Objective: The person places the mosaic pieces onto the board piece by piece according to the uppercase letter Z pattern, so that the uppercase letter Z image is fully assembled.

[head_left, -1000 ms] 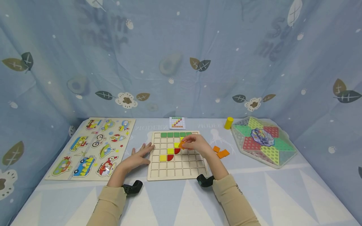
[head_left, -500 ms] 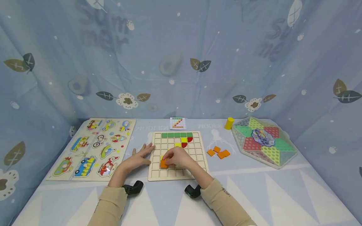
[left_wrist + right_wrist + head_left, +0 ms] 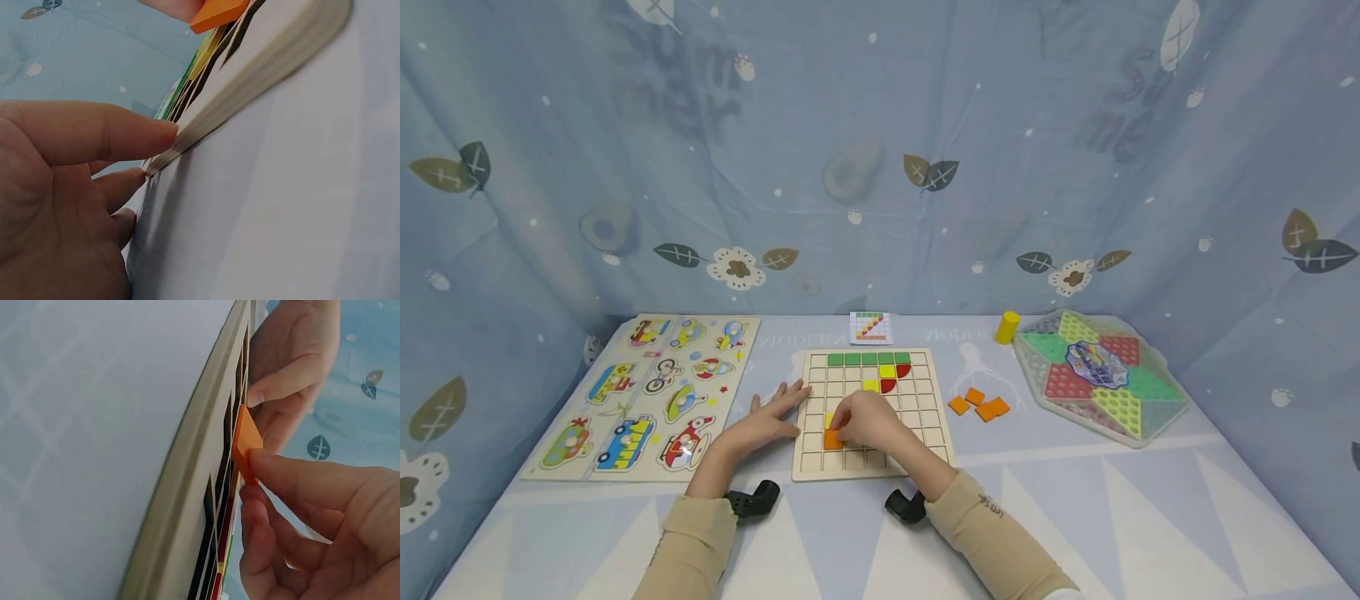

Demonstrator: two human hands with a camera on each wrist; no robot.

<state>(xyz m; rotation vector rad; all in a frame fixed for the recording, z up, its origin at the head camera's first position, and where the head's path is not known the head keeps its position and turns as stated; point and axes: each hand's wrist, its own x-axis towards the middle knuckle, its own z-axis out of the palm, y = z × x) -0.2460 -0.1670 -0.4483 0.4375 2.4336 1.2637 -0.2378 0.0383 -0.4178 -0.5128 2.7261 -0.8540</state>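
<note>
My right hand [image 3: 870, 419] pinches an orange square tile [image 3: 832, 439] between thumb and fingers, over the lower left cells of a wooden grid board [image 3: 925, 408]. In the right wrist view the tile [image 3: 247, 440] stands tilted at the board's surface. My left hand [image 3: 767, 421] lies with fingers spread at the board's left edge, fingertips touching it in the left wrist view. A row of green tiles [image 3: 868, 359] fills cells along the top. Below run yellow tiles [image 3: 887, 372] and red quarter-round tiles [image 3: 903, 371] in a diagonal, partly hidden by my right hand.
Several loose orange tiles [image 3: 992, 408] lie right of the board. A small pattern card [image 3: 871, 327] is behind it. A yellow cylinder [image 3: 1007, 327] and a Chinese checkers box [image 3: 1097, 375] stand at the right. A vehicle puzzle board [image 3: 647, 392] lies at the left.
My right hand has carried the orange tile from the board's upper middle to its lower left, then shifted only slightly over the last half second. The left hand has stayed in place.
</note>
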